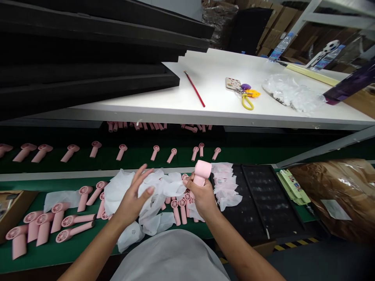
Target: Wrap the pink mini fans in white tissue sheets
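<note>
My right hand (202,195) is wrapped round the handle of a pink handheld fan (203,169), its round head tilted up above my fingers. Fingers spread, my left hand (133,199) hovers over a heap of thin white bags (117,189) and holds nothing. One white bag (173,185) reaches to my right thumb; whether the thumb pinches it, I cannot tell. Below it lie several more pink fans (183,210), partly hidden. To the left, loose pink fans (43,226) are spread over the green work surface (96,249).
Bagged fans (224,183) lie on a black tray (254,199) at right, beside green cards (293,187) and a brown wrapped package (331,195). Further pink fans (156,152) line a green belt behind. A white shelf (216,70) overhangs, bearing black trays (88,78) and keys (244,91).
</note>
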The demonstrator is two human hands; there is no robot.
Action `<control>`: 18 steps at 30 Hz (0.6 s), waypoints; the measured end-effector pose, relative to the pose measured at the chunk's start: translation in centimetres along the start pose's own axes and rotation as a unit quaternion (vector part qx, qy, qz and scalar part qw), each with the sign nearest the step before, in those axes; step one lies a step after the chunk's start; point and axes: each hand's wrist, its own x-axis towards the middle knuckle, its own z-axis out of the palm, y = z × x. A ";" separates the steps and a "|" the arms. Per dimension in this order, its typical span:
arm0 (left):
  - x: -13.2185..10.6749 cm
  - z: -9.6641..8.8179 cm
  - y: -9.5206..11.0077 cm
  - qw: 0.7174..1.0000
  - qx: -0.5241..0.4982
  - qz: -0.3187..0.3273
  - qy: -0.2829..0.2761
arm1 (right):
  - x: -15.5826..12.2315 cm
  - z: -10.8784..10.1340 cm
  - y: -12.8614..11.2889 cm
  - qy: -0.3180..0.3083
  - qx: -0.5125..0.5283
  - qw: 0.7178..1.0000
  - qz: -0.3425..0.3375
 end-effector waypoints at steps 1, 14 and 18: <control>-0.1 0.4 0.5 0.999 0.011 0.027 -0.041 | -0.4 0.2 -0.1 -0.008 0.004 1.000 0.000; -1.6 4.2 2.4 0.966 0.182 0.046 -0.181 | -3.1 0.8 -2.0 -0.031 -0.113 0.993 0.007; -1.1 3.4 3.2 0.952 0.206 0.044 -0.222 | -3.0 -0.3 -1.9 -0.014 -0.176 0.984 0.008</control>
